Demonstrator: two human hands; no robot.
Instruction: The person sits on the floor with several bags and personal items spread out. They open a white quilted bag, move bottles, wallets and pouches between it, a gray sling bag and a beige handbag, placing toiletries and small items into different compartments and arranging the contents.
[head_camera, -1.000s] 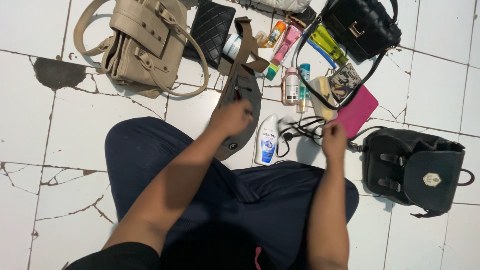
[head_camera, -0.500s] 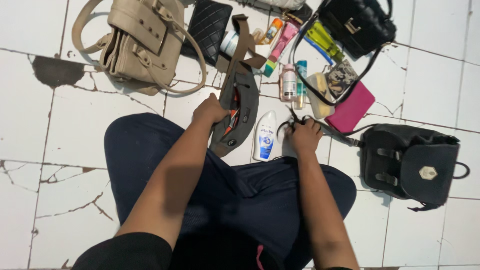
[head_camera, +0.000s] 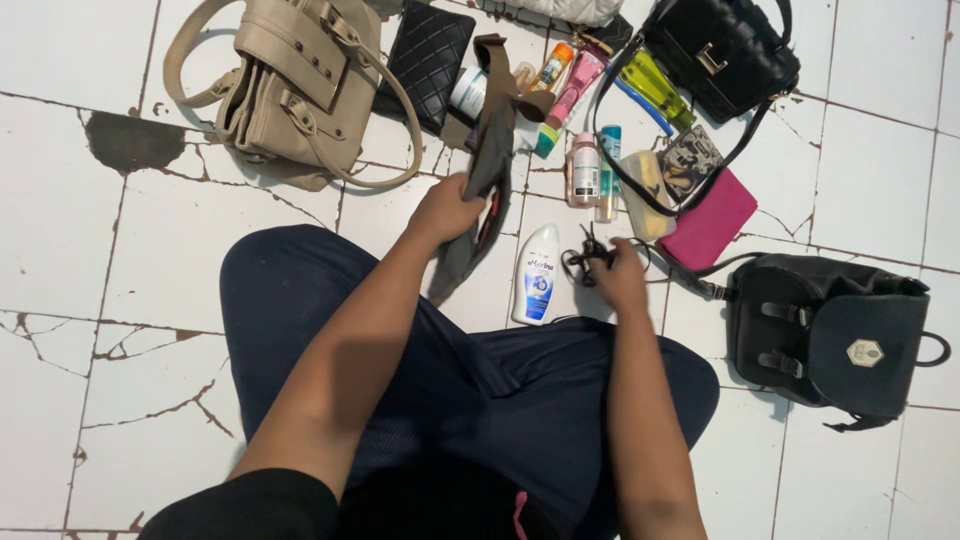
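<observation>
Cracked white floor tiles carry the spread of bags and toiletries, where the left hand grips a brown pouch upright, seemingly to keep its mouth open, and the right hand pinches a tangled black cord beside a white lotion bottle lying between the hands.

the pouch is a long, narrow brown-grey bag, held up off the white tiled floor by its upper middle, its mouth gaping a little along one edge so a red-orange lining shows. its lower end hangs down toward the knee, its strap end reaches up among the bottles. the cord is a thin black cable bunched into a small tangle, pinched at its right side, lying just right of the white lotion bottle.
</observation>
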